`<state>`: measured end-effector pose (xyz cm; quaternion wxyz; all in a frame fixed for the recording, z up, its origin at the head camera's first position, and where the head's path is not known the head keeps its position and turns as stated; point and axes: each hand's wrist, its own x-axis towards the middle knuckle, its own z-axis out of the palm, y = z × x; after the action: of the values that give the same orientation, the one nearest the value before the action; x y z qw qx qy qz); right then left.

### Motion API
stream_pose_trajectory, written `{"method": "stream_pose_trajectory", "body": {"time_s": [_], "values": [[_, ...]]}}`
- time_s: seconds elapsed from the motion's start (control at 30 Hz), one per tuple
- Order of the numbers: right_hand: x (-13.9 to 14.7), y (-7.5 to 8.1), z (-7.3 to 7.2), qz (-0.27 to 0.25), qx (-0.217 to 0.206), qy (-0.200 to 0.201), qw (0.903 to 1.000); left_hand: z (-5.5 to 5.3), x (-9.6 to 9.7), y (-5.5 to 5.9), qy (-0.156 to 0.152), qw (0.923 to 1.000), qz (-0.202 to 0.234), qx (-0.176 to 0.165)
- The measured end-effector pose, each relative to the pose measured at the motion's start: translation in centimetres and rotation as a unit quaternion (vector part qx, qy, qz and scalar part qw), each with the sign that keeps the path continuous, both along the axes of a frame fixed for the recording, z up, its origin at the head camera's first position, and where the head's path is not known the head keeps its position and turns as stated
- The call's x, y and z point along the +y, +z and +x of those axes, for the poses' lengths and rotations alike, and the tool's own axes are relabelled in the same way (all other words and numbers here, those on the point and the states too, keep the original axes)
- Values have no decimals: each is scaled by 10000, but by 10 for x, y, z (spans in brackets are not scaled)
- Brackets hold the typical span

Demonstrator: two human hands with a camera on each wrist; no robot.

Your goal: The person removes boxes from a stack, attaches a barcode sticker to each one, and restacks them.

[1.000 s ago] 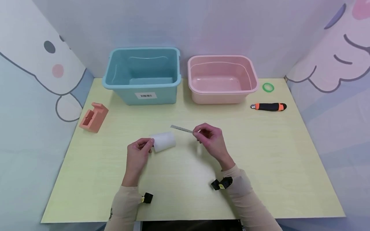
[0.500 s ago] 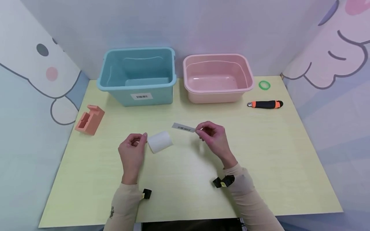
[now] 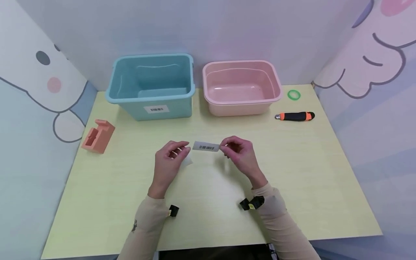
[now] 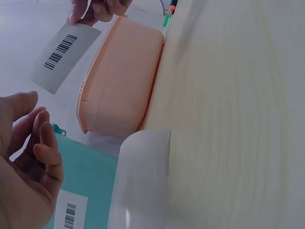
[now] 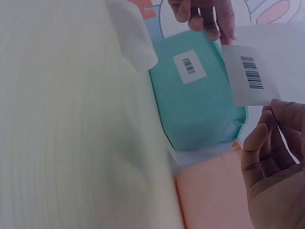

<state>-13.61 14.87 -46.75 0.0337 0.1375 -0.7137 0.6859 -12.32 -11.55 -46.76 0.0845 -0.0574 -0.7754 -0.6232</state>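
A white barcode label (image 3: 206, 146) is pinched at its right end by my right hand (image 3: 238, 153), thumb against index finger. It hangs above the table, its barcode facing me. Just left of the label is my left hand (image 3: 169, 162), thumb and index finger parted and nothing between them. The right wrist view shows its fingertips (image 5: 228, 31) right at the label's far edge. Below the left hand a curled sheet of white paper (image 4: 143, 181) lies on the table, mostly hidden by that hand in the head view.
At the back stand a blue bin (image 3: 130, 110) bearing a barcode sticker (image 3: 156, 109) and a pink basin (image 3: 240, 110). A black-and-orange handle (image 3: 294, 116) and a roll of green tape (image 3: 294, 95) lie at the right. A salmon tape dispenser (image 3: 98, 136) sits far left.
My left hand has let go of the curled paper and moved right, toward the label. The label has turned so its barcode faces the head camera. The view has shifted slightly.
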Motion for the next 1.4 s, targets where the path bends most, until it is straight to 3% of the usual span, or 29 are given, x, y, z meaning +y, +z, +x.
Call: {"method": "stream_pose_trajectory", "body": {"time_s": [0.27, 0.63, 0.97, 1.27, 1.4], "values": [[11, 0, 1, 56, 3, -115, 9999, -6, 18, 4, -390, 9992, 8, 33], [21, -2, -2, 182, -42, -343, 9992, -7, 37, 0, -281, 9995, -59, -128], [31, -2, -3, 246, -171, -796, 9964, -21, 60, -5, -214, 9988, -99, -438], [28, -11, -12, 326, -589, -1264, 9897, -32, 57, -16, -163, 9997, 157, -112], [28, -15, -17, 270, -845, -1144, 9895, -36, 54, -17, -328, 9991, 277, -27]]}}
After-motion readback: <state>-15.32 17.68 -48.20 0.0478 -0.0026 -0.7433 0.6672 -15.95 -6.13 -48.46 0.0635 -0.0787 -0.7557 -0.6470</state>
